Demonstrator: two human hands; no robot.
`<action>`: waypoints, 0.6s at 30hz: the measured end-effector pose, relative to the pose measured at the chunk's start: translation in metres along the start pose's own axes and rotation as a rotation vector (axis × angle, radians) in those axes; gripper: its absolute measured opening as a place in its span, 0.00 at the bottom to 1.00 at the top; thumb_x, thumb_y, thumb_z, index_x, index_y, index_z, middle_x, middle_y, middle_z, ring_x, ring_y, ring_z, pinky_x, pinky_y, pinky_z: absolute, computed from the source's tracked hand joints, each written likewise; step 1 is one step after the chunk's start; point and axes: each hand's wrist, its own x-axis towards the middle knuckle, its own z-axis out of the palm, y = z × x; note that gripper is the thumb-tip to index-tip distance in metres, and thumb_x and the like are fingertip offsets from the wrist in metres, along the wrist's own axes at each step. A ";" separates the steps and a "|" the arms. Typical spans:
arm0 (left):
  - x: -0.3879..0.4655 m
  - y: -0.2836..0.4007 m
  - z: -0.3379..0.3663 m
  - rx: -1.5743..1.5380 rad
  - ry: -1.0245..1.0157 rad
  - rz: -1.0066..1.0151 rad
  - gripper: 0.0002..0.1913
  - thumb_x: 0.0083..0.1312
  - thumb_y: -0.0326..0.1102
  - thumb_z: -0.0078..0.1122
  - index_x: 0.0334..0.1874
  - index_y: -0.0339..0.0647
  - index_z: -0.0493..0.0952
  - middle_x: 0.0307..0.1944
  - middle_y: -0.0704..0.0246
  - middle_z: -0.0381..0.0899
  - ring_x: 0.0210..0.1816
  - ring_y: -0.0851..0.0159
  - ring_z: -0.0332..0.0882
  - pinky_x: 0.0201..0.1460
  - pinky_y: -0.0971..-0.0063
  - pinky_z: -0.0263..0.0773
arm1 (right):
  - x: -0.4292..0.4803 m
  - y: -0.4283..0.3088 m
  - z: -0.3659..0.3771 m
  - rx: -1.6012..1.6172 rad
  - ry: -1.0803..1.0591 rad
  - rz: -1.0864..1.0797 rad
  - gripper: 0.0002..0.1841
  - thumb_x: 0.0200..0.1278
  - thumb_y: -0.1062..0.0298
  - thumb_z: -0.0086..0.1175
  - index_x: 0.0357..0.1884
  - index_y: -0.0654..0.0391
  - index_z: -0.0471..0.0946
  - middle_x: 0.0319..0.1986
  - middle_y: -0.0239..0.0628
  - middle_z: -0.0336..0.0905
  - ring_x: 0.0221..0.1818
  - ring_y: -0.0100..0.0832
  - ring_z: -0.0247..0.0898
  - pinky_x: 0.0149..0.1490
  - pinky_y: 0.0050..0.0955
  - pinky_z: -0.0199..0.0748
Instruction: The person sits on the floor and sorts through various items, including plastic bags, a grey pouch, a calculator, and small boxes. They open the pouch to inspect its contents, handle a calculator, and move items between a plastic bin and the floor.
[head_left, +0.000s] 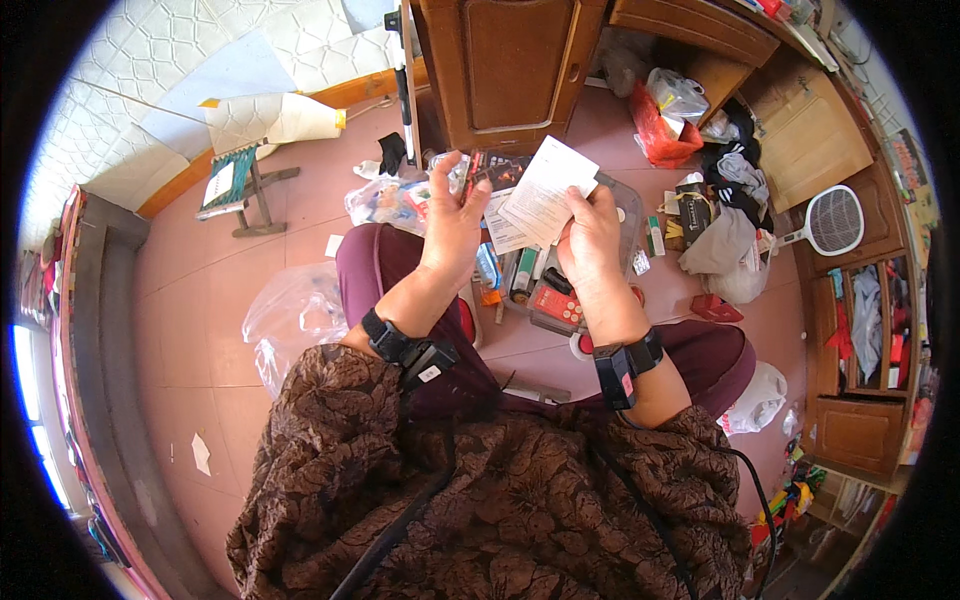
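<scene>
My right hand (590, 236) pinches several printed paper sheets (547, 191) by their right edge. Close to the left side of the sheets, my left hand (454, 217) is raised with thumb and fingers apart; nothing shows between them. A dark printed packet or box (495, 171) lies just beyond the left thumb, partly hidden. Below the papers stands a clear plastic bin (626, 195) on the floor between my knees. It holds a red box (556, 306), a green-and-white box (523, 268) and other small items. A blue-and-white packet (488, 266) is beside the bin's left side.
Clear plastic bags (296, 315) lie left of my knee. A small folding stool (259, 195) stands farther left. At the right are a red bag (664, 135), a heap of clothes (724, 236) and an electric fly swatter (834, 220). A wooden cabinet (514, 67) stands ahead.
</scene>
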 end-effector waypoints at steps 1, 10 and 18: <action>0.000 -0.002 0.000 0.021 -0.010 0.006 0.26 0.68 0.25 0.52 0.66 0.40 0.55 0.51 0.62 0.73 0.52 0.68 0.71 0.55 0.75 0.69 | 0.000 0.002 -0.001 0.001 -0.030 -0.021 0.10 0.68 0.74 0.47 0.49 0.64 0.68 0.45 0.41 0.74 0.47 0.33 0.73 0.55 0.36 0.73; -0.006 -0.015 0.002 0.080 -0.059 0.048 0.27 0.62 0.22 0.56 0.64 0.35 0.59 0.52 0.66 0.71 0.54 0.68 0.68 0.60 0.73 0.64 | -0.001 0.006 0.000 -0.071 -0.078 -0.034 0.08 0.68 0.73 0.48 0.45 0.65 0.69 0.40 0.41 0.75 0.41 0.28 0.74 0.49 0.29 0.75; -0.009 -0.013 0.005 0.125 -0.057 0.013 0.26 0.62 0.22 0.55 0.63 0.36 0.61 0.52 0.66 0.71 0.54 0.68 0.68 0.59 0.73 0.63 | -0.004 0.007 0.001 -0.088 -0.075 -0.010 0.07 0.69 0.72 0.49 0.41 0.66 0.70 0.35 0.41 0.76 0.36 0.27 0.74 0.42 0.26 0.75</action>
